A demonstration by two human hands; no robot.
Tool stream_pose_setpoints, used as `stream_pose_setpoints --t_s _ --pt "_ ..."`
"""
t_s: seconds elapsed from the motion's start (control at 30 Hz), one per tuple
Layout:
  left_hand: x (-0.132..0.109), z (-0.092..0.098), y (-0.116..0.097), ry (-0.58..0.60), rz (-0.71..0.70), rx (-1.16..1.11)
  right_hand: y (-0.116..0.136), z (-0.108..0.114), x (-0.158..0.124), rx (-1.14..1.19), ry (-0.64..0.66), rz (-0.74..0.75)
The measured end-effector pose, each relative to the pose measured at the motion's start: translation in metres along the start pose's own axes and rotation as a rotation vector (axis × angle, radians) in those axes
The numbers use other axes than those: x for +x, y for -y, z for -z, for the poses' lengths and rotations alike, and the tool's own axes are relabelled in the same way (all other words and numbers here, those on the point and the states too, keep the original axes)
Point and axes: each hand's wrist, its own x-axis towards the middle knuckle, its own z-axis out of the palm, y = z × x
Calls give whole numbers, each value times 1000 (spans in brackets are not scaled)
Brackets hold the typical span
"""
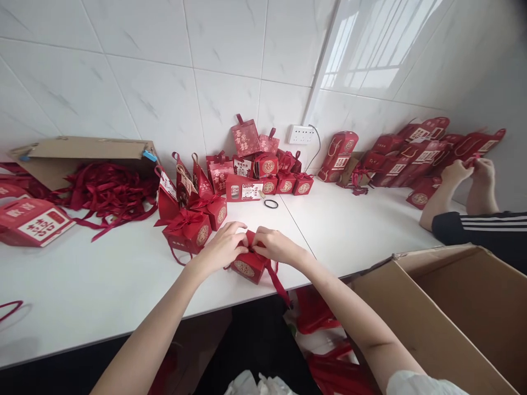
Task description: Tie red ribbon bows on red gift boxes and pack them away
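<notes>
A small red gift box (248, 266) with a round gold emblem sits at the table's front edge. My left hand (224, 246) is closed at the top of the box, its fingertips pinching at the ribbon there. Opposite it, my right hand (275, 244) is also closed, with its fingers bent onto the same spot. From under the right hand a red ribbon (278, 282) hangs down past the table edge. The knot itself is mostly hidden by my fingers. Left of my hands stand a box with a bow (188, 230) and another ribboned box (216, 210).
A cardboard box spills a heap of red ribbons (113, 186) at the left. Red boxes and bags (246, 137) stand against the tiled wall, near a socket strip (300, 134). A large open carton (444, 307) is at my right. Beyond it a co-worker's hands (469, 171) handle something red.
</notes>
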Motion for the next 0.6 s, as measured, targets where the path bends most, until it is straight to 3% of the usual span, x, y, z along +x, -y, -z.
stream_pose_setpoints --t_s 0.13,0.27,0.47,0.6 --pt "-4 -13 -15 -112 88 30 3 -5 -2 324 -128 -239" --pt "-3 -27 -19 -135 150 -133 3 -3 -7 784 9 -468" --pt "2 -47 -14 -375 221 -455 -8 6 -15 1216 141 -420" --pt "3 -50 -13 -328 181 -518 -17 10 -21 1294 280 -307"
